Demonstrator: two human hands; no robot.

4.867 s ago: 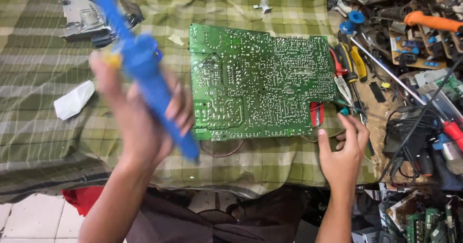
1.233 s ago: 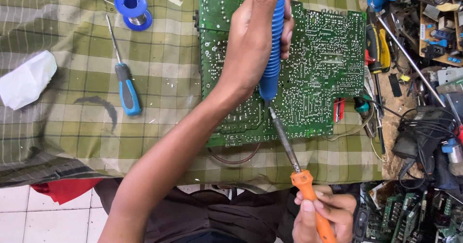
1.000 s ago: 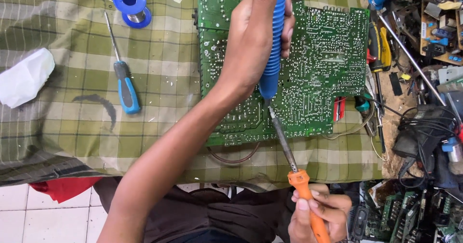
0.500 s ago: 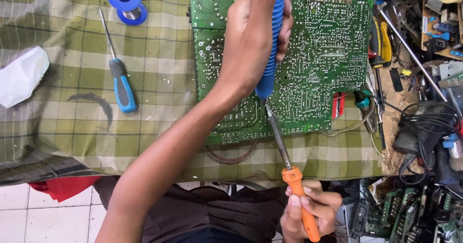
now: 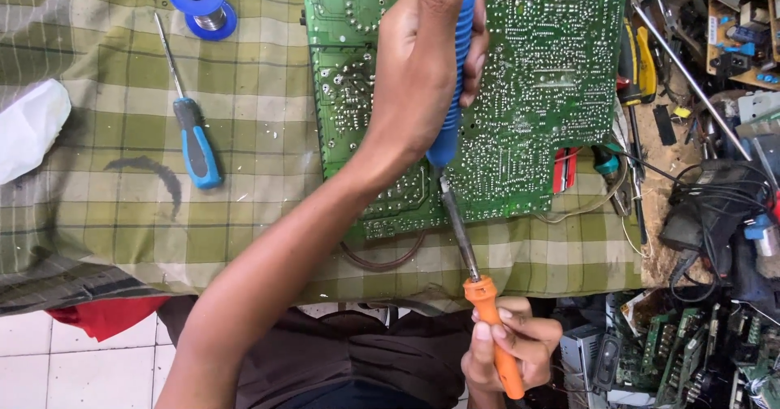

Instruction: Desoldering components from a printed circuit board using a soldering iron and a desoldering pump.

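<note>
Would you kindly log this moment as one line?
left hand: grips blue desoldering pump | right hand: holds orange-handled soldering iron | tips over green circuit board

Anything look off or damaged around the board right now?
The green circuit board lies flat and shows no visible damage. Odd spots: a dark curved mark on the checked cloth beside the blue screwdriver, and a brown wire loop sticking out from under the board's near edge.

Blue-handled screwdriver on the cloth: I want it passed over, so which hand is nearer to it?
Left. The left hand grips a blue tool over the circuit board, right of the screwdriver. The right hand holds the soldering iron below the table edge, farther away.
</note>
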